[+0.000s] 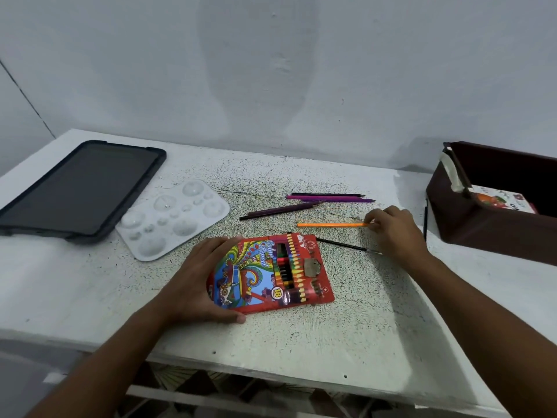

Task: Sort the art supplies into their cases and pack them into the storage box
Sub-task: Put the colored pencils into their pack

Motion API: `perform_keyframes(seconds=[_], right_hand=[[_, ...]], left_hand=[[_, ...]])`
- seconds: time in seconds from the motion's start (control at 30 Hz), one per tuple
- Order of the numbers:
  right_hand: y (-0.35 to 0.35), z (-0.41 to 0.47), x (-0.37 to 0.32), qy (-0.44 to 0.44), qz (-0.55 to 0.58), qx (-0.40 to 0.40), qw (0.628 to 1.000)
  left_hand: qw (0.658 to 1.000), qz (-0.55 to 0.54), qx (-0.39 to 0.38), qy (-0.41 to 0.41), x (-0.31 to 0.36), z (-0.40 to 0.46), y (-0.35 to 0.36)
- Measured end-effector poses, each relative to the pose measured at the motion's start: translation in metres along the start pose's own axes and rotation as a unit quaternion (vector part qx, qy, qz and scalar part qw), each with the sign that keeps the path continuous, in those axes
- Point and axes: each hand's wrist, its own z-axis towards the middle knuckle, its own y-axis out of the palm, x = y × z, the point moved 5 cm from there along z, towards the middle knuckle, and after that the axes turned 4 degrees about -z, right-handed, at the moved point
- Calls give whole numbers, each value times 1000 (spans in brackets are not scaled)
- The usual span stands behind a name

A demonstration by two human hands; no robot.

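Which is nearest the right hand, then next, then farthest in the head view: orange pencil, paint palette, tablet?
1. Orange pencil: its end is pinched by the right hand.
2. Paint palette: left of centre.
3. Tablet: far left, beyond the palette.

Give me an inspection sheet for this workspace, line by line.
Surface: white speckled table, worn paint.
Job's things: red colour pencil case flat at centre; orange pencil, three purple pencils and a thin black paintbrush loose beyond it; white paint palette at left; brown storage box at right, a printed carton inside.
Clutter: dark tablet at far left.
Hands: left hand grips the case's left edge; right hand pinches the orange pencil's end with its fingers.
Cables: nothing seen.
Surroundings: plain pale wall; patterned floor below the table edge.
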Motion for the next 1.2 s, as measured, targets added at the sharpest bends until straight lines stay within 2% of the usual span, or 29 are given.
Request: perform_keyframes(seconds=[0.2,0.5,0.6,0.83,0.97,1.1,1.2], right_hand=[[-3,-21,1,-49,4,-17,999],[-14,-33,11,-60,9,-12,998],[-9,-32,-11,-92,32,-4,995],[13,-30,-82,-154,112,-74,979],[22,-32,-108,-138,178,-112,968],[21,-25,-107,-119,165,-124,971],[12,-13,-101,-78,229,-154,958]], left_hand=[[1000,-5,-3,-2,1,0,0],[1000,3,-3,-7,2,0,0],[1000,4,-2,-5,2,-1,-1],[1000,-1,1,0,3,0,0],[1000,-2,0,3,2,0,-1],[1000,2,-3,2,1,0,0],[1000,10,-3,3,-1,0,1]])
